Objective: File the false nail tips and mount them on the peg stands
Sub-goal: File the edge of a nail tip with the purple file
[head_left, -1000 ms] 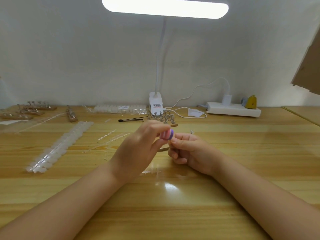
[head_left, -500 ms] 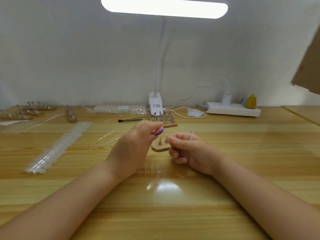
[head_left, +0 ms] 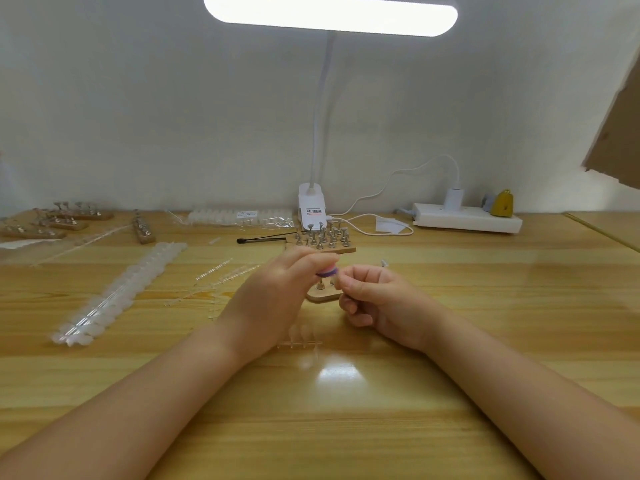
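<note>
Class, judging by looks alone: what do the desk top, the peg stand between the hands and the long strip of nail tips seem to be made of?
Desk top: pale wood or wood-look laminate, glossy; grain bands, lamp glare.
Peg stand: light wooden base, matte; its pegs look like grey metal.
Strip of nail tips: probably translucent, milky plastic, slightly shiny.

Lit desk lamp (head_left: 330,15), white power strip (head_left: 467,221), black brush (head_left: 259,240), wooden table (head_left: 519,306)

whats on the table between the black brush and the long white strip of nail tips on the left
In the head view, loose clear plastic sprue strips lie on the wooden table between the black brush and the long strip of nail tips.
</note>
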### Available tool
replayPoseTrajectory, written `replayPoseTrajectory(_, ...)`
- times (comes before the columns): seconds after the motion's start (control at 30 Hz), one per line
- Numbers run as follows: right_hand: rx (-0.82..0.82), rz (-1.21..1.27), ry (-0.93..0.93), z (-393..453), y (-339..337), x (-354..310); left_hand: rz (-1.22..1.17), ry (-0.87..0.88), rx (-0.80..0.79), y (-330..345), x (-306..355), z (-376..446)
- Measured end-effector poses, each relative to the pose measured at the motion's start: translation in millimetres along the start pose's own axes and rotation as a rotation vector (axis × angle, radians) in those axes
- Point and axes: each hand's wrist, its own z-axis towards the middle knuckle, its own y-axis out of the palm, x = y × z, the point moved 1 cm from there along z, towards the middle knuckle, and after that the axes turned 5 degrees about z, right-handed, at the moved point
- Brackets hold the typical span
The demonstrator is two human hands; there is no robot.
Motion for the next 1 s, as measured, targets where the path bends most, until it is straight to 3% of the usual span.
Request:
replayPoseTrajectory(0.17,0.022,-0.014,-0.009,0.3,1.7,0.0,-0.08,-0.065,0.116,-2.4,7.5,4.0)
replayPoseTrajectory(0.37,0.054,-0.001,-0.017,0.0,1.2,0.0,-0.092,-0.187,0.095,-2.6,2.8,-1.7)
replayPoseTrajectory(0.53,0.052,-0.004,-0.021,-0.4,1.1,0.2,-0.143,-0.025,0.162,1.0,9.3,2.8)
replayPoseTrajectory(0.67,0.064,0.053,-0.018,-0.2,-0.5,-0.3,-0.147,-0.116,0.123,2.5,-0.7,-4.3)
replayPoseTrajectory(0.83,0.006,0.004,-0.007,-0.6,-0.6,-0.3,-0.129,0.01,0.139,3.1,4.2,0.0)
replayPoseTrajectory(1.0,0.016,0.044,0.015,-0.7,-0.5,-1.7,-0.093,-0.096,0.152,-5.3,-6.7,-3.3)
